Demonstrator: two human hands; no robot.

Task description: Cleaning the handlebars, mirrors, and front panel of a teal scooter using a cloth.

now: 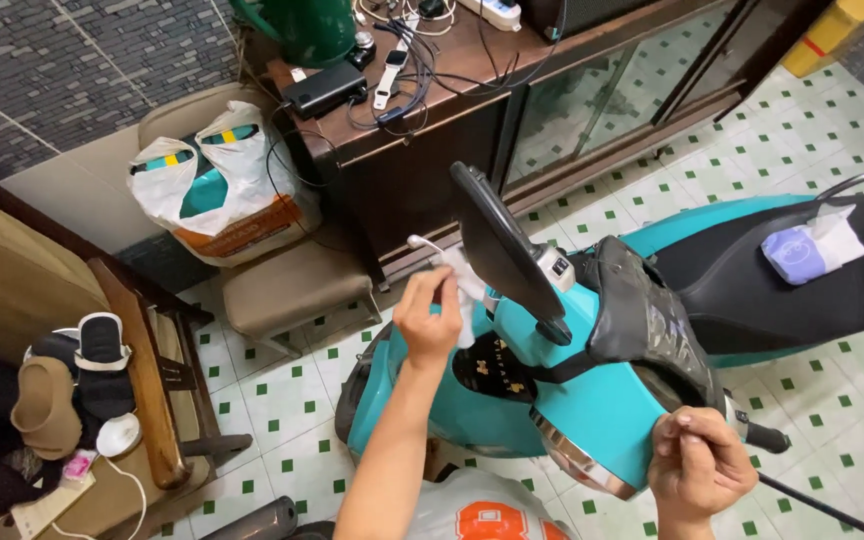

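A teal scooter stands below me on the tiled floor, seen from above its handlebars. My left hand is closed on a white cloth pressed against the left mirror stalk, just beside the dark oval mirror. My right hand is closed around the right handlebar grip. A dark padded cover lies over the middle of the handlebars. The black seat stretches away to the right.
Two wipe packets lie on the seat. A dark wooden cabinet with cables and a power bank stands ahead. A beige stool holds a white plastic bag. A wooden shoe rack is at left.
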